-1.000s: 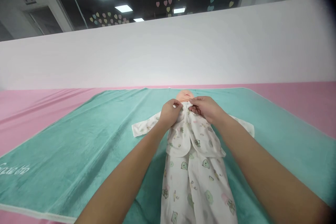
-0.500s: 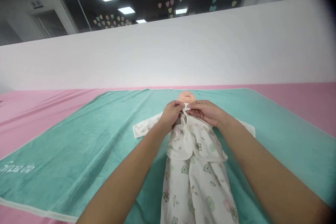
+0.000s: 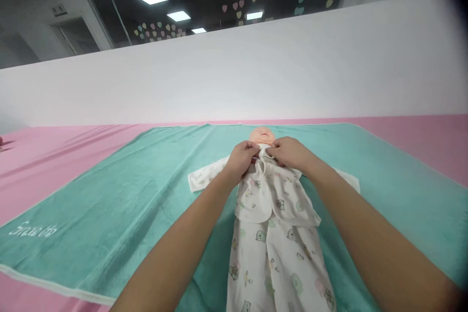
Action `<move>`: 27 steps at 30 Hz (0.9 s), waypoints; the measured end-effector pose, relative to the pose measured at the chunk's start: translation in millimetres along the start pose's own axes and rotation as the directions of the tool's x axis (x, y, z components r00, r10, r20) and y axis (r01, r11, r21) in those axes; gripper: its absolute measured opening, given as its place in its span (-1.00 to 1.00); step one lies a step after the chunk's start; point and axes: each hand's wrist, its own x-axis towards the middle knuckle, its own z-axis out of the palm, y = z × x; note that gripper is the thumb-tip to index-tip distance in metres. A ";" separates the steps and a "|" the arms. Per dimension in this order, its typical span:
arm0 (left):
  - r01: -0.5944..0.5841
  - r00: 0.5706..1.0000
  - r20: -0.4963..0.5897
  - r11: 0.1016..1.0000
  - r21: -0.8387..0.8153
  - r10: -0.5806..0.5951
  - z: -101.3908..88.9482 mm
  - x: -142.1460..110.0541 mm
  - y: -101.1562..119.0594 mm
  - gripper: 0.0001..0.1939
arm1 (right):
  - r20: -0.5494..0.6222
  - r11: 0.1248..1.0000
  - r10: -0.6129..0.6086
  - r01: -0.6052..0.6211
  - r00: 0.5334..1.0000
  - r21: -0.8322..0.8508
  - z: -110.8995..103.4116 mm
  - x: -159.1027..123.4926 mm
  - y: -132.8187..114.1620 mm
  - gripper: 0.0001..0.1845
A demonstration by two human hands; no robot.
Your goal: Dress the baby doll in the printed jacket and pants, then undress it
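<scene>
A baby doll [image 3: 262, 134] lies on its back, its head away from me. It wears a white printed baby jacket [image 3: 281, 197] and matching trousers [image 3: 280, 265]. My left hand [image 3: 243, 158] pinches one edge of the jacket's collar just below the doll's chin. Opposite it, my right hand [image 3: 288, 152] pinches the other edge, with a small gap between the two. Lower down, the jacket fronts meet along the middle and part at the hem. Something small and dark red shows by my left fingers. Both sleeves stretch out sideways, partly hidden by my forearms.
Under the doll spreads a teal blanket [image 3: 146, 204] with white lettering at its left. Pink sheeting [image 3: 54, 156] surrounds it. Behind rises a low white wall [image 3: 234, 78], topped by dark glass with heart stickers. A small reddish thing [image 3: 1, 141] sits at the far left edge.
My right hand has turned and drawn slightly away from my left, so the collar edges lie further apart. The whole view has shifted a little.
</scene>
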 end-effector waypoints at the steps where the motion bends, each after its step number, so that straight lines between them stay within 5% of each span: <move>1: -0.003 1.000 -0.006 1.000 -0.007 0.003 0.2 -0.2 0.5 -0.93 | -0.069 1.000 0.001 -0.001 0.998 0.001 2.2 0.3 -0.6 -0.71; 5: -0.027 0.999 -0.034 1.000 -0.008 0.027 0.2 1.6 -1.4 -0.92 | -0.223 0.961 0.049 0.015 0.974 0.277 15.2 2.3 -2.9 -0.78; 8: -0.047 0.998 -0.042 0.999 0.011 0.048 -0.8 3.8 -4.8 -0.92 | -0.179 0.777 0.126 0.015 0.976 0.630 23.3 3.5 -3.6 -0.80; 11: -0.053 0.998 -0.042 0.998 0.017 0.053 -1.8 4.2 -6.2 -0.91 | -0.093 0.599 0.101 0.014 0.990 0.801 26.1 3.1 -3.0 -0.79; 27: -0.019 0.999 -0.039 1.000 -0.002 0.019 -1.2 0.4 -3.1 -0.89 | 0.078 0.543 -0.014 -0.058 0.997 0.838 26.8 4.6 8.0 -0.85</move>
